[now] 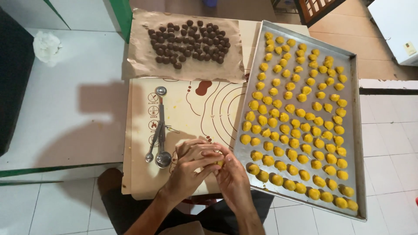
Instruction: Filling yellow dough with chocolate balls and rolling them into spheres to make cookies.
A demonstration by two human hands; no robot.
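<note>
Just left of the baking tray point(355, 130), both hands point(213, 167) cup a yellow dough ball point(220, 163), shaping it, tray placement likely following.

Small yellowish label point(409, 48) on the white appliance at upper right.

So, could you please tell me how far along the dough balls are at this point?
Done: the metal tray is nearly full of rows of yellow balls. In hand: the left hand and right hand are cupped together around a small yellow piece over the baking mat. Left: a pile of dark brown balls sits on the brown paper, and little free space shows on the tray.
</note>
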